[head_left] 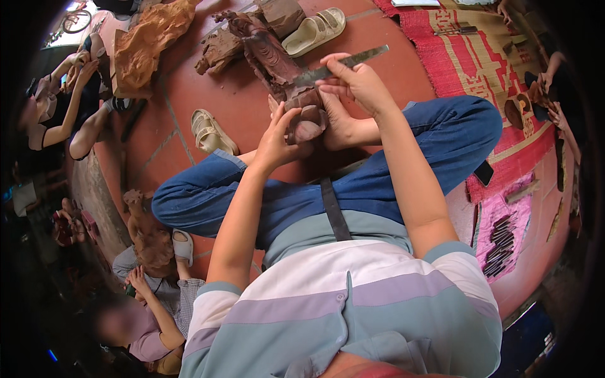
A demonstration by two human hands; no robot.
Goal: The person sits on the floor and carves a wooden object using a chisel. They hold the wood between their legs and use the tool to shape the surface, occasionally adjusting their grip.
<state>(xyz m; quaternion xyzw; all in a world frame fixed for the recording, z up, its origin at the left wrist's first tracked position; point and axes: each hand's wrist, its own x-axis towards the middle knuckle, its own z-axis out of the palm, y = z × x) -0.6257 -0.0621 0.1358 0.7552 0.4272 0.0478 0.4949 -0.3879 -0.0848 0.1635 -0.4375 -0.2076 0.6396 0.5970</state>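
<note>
A reddish-brown carved wooden statue (pixel 277 63) lies on the floor in front of me, its robed figure pointing away and its rounded base end near my lap. My left hand (pixel 278 142) is closed around the side of that base. Between the thumb and fingers of my right hand (pixel 359 85) is a long, flat, dark metal strip (pixel 372 55), like a file or blade. It slants from the upper right down to the statue, just above the base, where its lower end seems to touch the wood. My bare feet (pixel 337 120) flank the base.
Pale sandals (pixel 211 132) and wood chunks (pixel 220 53) rest on red tiles. A large raw wood block (pixel 151 41) stands far left. At right are a red patterned mat (pixel 454 57), a phone (pixel 484 173) and several carving tools on pink cloth (pixel 501 246). Other people sit at both sides.
</note>
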